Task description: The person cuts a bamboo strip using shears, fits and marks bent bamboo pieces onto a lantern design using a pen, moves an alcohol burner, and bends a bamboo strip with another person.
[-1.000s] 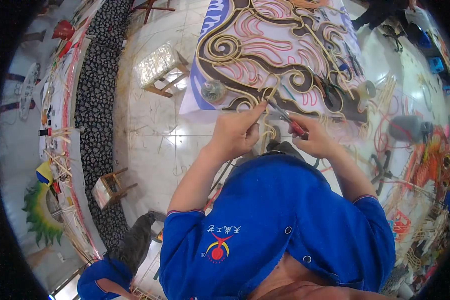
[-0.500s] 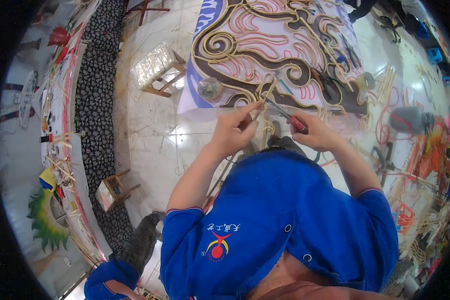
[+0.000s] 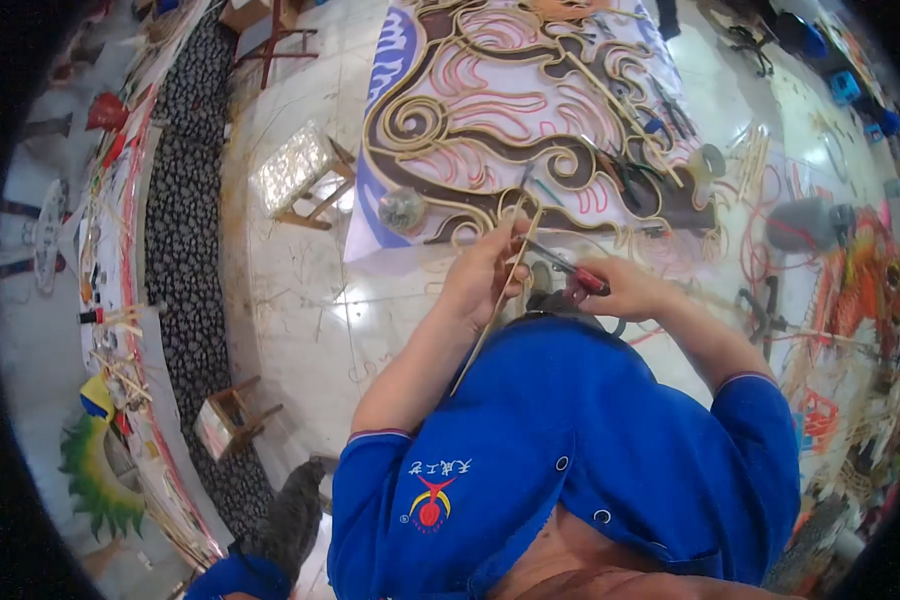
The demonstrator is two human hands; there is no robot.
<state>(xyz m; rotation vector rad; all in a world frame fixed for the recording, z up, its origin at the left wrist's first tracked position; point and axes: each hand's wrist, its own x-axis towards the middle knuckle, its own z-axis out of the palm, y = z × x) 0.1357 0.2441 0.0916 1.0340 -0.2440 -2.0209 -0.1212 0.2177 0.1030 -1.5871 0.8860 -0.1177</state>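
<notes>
My left hand (image 3: 488, 268) pinches a thin pale strip (image 3: 491, 318) that slants down towards the blue shirt. Red-handled pliers (image 3: 588, 281) are gripped in my right hand (image 3: 625, 288), their metal jaws pointing up and left towards the left fingers. Just beyond both hands lies the near edge of a patterned sheet (image 3: 362, 232) on a table, with curved pale strips (image 3: 422, 118) following its dark and pink swirls. A glass jar (image 3: 401, 210) rests at its near left corner. What the plier tips touch is too small to tell.
Two foil-topped stools (image 3: 288, 172) (image 3: 215, 425) stand on the left floor. A tape roll (image 3: 708, 161) and a grey object (image 3: 808, 225) are at the right. Beside a long cluttered table (image 3: 130, 300), part of another person's dark trouser leg (image 3: 295, 510) shows at lower left.
My left hand has come nearer the body and turned, with the strip now slanting down below it. The pliers have come lower. The view has shifted, and less of the other person shows.
</notes>
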